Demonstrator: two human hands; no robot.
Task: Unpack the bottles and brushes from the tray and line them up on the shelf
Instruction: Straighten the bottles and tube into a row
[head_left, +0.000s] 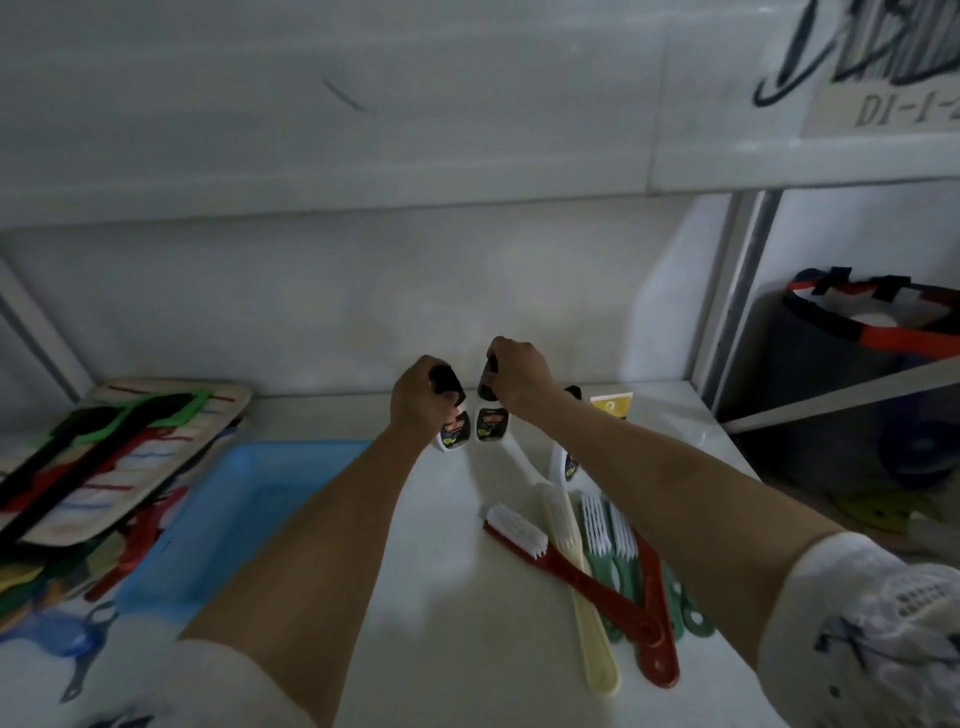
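Both hands are out at the back of the shelf (441, 597), each holding a small white bottle by its black cap: your left hand (421, 400) has its fingers closed round the cap of the left bottle (451, 432), your right hand (519, 379) is closed on the cap of the right bottle (491, 423). The two bottles sit just beside each other, almost touching, near the back wall. A third bottle (566, 462) stands to the right, partly hidden under your right forearm; that is the first risk, since drawing the arm back low could sweep it over. The left bottle looks tilted; let go before its base is flat and it may tip into its neighbour. Holding by the caps alone gives little control of the bases, and a loose cap could twist. The brushes, among them the red brush (524, 540) and the cream brush (576, 587), lie crossed in a heap near the front right, not yet lined up, handles near the edge; a sleeve could drag them off. The blue tray (171, 551) on the left looks empty.
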